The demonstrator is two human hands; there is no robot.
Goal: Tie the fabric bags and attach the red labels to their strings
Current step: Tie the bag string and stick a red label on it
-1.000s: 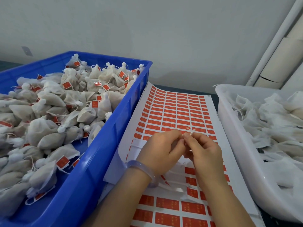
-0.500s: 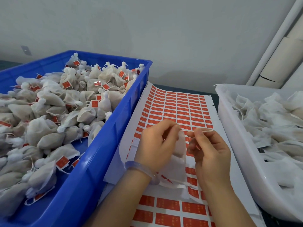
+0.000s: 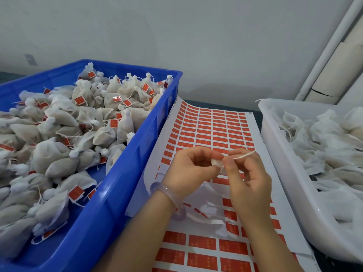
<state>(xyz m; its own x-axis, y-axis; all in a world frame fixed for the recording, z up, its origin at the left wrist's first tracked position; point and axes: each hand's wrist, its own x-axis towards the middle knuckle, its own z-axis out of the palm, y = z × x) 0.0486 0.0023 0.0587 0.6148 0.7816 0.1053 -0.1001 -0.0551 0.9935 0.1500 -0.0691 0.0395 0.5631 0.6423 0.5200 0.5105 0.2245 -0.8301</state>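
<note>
Fabric bag [image 3: 216,162] is pinched by fingers of the left hand [image 3: 189,170]; its string [image 3: 244,155] is gripped by fingers of the right hand [image 3: 250,181].

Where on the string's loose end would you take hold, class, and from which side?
Pinch the string on its free tail, coming from the white bin side. That tail juts out bare to the upper right of the right hand; the other end disappears into the bag neck that the left hand pinches.

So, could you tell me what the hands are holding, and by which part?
The left hand pinches a fabric bag at its gathered neck; the right hand pinches its string just short of the free end.
</note>
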